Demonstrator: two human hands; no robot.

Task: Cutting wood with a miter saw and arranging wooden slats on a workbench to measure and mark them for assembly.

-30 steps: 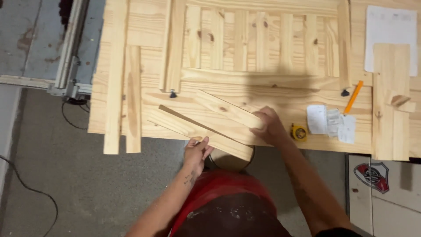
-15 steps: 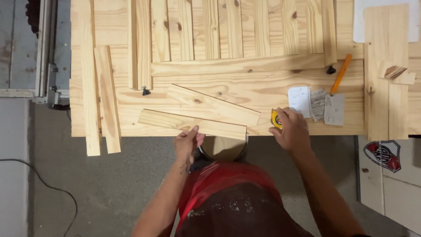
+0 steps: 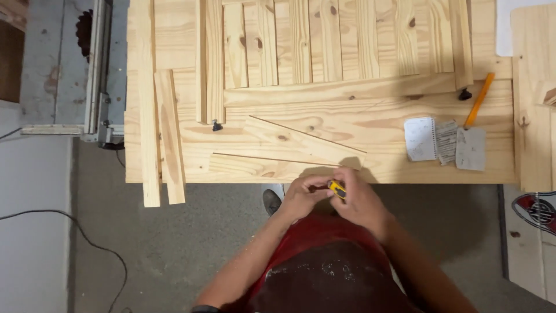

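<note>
We hold a yellow tape measure (image 3: 337, 189) at the counter (image 3: 382, 165) edge, right hand (image 3: 362, 203) closed around it, left hand (image 3: 300, 198) pinching its end. Two boards (image 3: 301, 141) lie loose just beyond; measuring looks barely begun, and the pencil (image 3: 478, 99) rests unused.

Red-white-black emblem sign (image 3: 540, 210) at right edge, on floor below workbench; partly cut off.
</note>
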